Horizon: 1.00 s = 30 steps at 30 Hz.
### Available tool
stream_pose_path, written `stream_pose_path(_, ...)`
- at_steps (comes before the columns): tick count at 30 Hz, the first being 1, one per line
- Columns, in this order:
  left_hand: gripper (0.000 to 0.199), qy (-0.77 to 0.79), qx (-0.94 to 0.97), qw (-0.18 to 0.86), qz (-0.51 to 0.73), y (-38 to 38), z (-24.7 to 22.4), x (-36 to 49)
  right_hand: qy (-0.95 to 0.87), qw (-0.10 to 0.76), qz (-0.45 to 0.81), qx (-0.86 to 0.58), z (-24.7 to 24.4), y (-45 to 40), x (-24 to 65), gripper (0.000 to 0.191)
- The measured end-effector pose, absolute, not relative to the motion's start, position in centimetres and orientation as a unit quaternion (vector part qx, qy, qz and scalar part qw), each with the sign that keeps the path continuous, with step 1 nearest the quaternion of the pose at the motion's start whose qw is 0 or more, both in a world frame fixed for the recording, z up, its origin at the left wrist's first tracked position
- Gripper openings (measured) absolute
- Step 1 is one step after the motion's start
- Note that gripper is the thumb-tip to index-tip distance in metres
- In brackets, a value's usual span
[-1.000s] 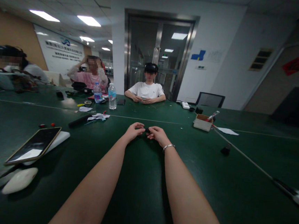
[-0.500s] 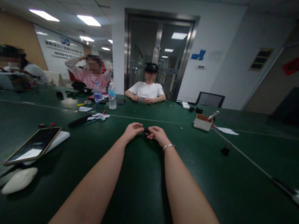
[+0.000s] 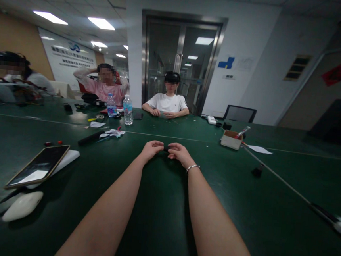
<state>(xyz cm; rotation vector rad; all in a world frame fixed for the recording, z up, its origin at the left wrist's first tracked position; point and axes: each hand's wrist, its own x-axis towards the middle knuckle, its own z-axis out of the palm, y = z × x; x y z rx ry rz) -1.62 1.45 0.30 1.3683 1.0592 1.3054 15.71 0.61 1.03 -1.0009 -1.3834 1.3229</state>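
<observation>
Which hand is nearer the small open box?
Right. The right hand is left of the box and closer to the wearer; the left hand is farther left, with the right hand between it and the box.

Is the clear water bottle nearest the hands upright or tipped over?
Upright: the bottle stands on its base on the green table, with its neck pointing up.

Dim; glaring ceiling lights (image 3: 101,24); blurry edges
</observation>
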Motion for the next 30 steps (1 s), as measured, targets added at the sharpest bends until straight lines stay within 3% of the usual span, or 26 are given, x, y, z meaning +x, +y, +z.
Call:
stream_pose_path(3,0.034,0.432,0.546,0.478,0.536,1.41,0.33,-1.56,-0.573,0.474,0.538,-0.397,1.2,0.46,15.64,0.042)
stream_pose_path(9,0.034,0.421,0.538,0.484,0.547,1.68,0.08,-1.48,-0.572,0.45,0.532,-0.433,1.24,0.73,15.45,0.019)
stream_pose_path(14,0.031,0.429,0.531,0.484,0.548,1.59,0.21,-1.42,-0.571,0.476,0.536,-0.399,1.22,0.63,15.66,0.05)
stream_pose_path(18,0.03,0.432,0.535,0.477,0.548,1.33,0.49,-1.32,-0.569,0.455,0.531,-0.433,1.22,0.67,15.48,0.022)
stream_pose_path(20,0.029,0.434,0.532,0.477,0.549,1.23,0.61,-1.27,-0.578,0.457,0.526,-0.424,1.23,0.66,15.53,0.02)
stream_pose_path(24,0.029,0.433,0.525,0.481,0.552,1.25,0.59,-1.26,-0.576,0.484,0.523,-0.4,1.23,0.56,15.75,0.051)
stream_pose_path(30,0.021,0.437,0.556,0.458,0.539,1.33,0.49,-1.19,-0.58,0.442,0.527,-0.437,1.03,0.99,15.43,0.013)
